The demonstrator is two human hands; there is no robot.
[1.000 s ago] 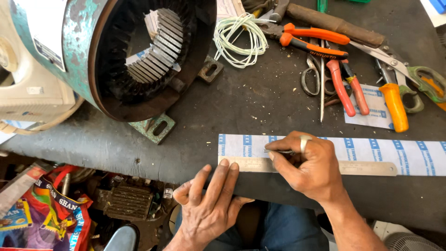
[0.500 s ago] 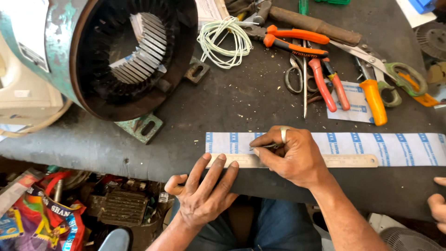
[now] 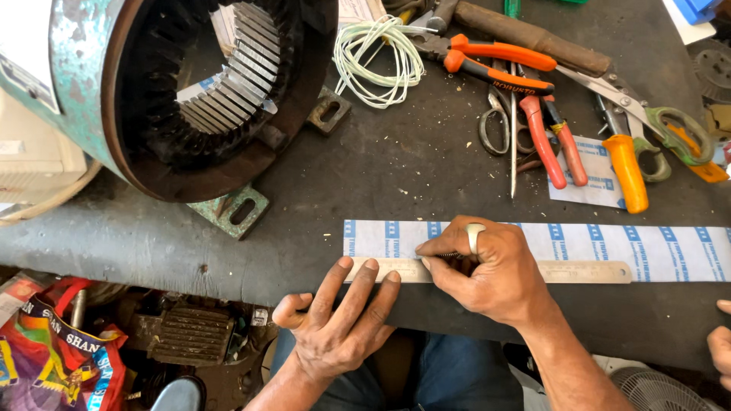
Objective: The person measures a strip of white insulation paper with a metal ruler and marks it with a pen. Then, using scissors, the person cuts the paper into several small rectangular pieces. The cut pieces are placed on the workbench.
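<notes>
Filling the upper left of the dark workbench (image 3: 396, 175), a big motor stator housing (image 3: 175, 91) lies on its side, its open bore facing the person and its mounting foot (image 3: 232, 211) resting on the bench. A bare band of bench runs between that housing and the long white insulation paper strip (image 3: 624, 247), which lies parallel to the near bench edge and runs off the right side of the view. Along the strip's near edge lies a steel ruler (image 3: 586, 271); its left end is under the fingers. Behind the strip, well apart from it, lie a coil of pale wire (image 3: 378, 52), orange-handled pliers (image 3: 499, 62), scissors (image 3: 499, 125) and tin snips (image 3: 647, 114).

The left hand (image 3: 339, 327) reaches up from below the bench edge, fingers spread flat and open, fingertips pressing the ruler's left end. The right hand (image 3: 487, 266), wearing a ring, is curled closed over the ruler and strip, pinching a thin marking tool whose tip meets the paper beside the ruler. Another person's fingers (image 3: 719, 342) show at the right edge.
</notes>
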